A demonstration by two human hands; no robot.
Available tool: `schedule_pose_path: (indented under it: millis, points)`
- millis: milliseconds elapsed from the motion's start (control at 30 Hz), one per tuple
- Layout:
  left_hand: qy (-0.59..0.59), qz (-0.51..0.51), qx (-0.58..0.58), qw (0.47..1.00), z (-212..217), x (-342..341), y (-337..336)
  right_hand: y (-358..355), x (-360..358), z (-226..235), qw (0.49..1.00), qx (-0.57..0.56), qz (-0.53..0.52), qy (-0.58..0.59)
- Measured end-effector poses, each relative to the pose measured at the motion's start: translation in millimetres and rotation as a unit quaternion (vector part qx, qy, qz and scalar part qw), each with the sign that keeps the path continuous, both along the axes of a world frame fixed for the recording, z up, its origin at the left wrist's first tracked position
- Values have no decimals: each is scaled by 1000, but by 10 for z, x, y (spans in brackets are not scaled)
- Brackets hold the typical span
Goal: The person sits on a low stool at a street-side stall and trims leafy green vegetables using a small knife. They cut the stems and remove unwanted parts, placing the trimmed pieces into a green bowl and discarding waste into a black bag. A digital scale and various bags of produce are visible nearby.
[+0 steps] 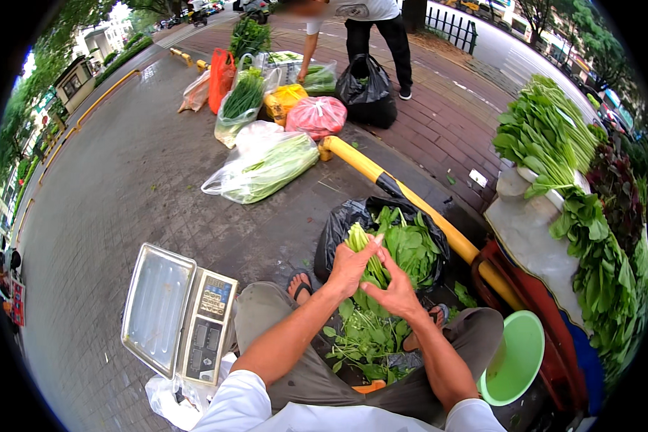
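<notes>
Roadside: both hands on a bunch of leafy greens

Both hands meet over the person's lap, seated on the pavement. Left hand (351,265) is wrapped around the stalks of a bunch of leafy greens (371,261), fingers curled shut on it, index finger stretched out toward the right. Right hand (394,291) sits just below and right of it, fingers partly closed, touching the same bunch lower down; can't tell how firm that hold is. Bunch stands roughly upright, pale stem ends up, right in front of an open black plastic bag (338,225) holding more big green leaves. Loose trimmed leaves (363,338) lie between the knees on the ground.

Left of the person's left knee: a digital scale (176,311) with a steel weighing pan, flat on the paving, well apart from both hands. Crumpled clear plastic bags (167,397) lie just beside its near edge. Green plastic basin (517,356) by the right knee, near a yellow-and-black barrier pole (403,194) running along the kerb. On the right, a stall ledge (525,230) stacked with bundled greens.

Farther up the pavement: clear bags of long green vegetables (266,167), a red bag (317,115), an orange bag (222,78), another black bag (367,90). A second person (360,29) stands there, one hand reaching down to the bags
</notes>
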State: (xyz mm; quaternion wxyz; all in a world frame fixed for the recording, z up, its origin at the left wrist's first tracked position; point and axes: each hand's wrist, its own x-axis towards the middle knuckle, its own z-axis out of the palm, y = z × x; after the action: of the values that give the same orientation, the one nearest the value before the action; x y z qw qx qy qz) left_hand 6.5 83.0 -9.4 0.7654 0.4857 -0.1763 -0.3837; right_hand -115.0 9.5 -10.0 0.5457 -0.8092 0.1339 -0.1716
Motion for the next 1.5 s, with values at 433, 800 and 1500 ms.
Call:
schedule_pose_path:
  millis: [433, 800, 1500]
  points:
    - [-52, 61, 37, 996, 30, -209, -65, 8, -11, -28, 997, -24, -64, 35]
    - [-10, -8, 62, 998, 36, -138, -30, 93, -34, 168, 994, 18, -63, 91]
    - [-89, -105, 4, 990, -204, 90, -40, -1585, -3379, 939, 855, 5, -518, -15]
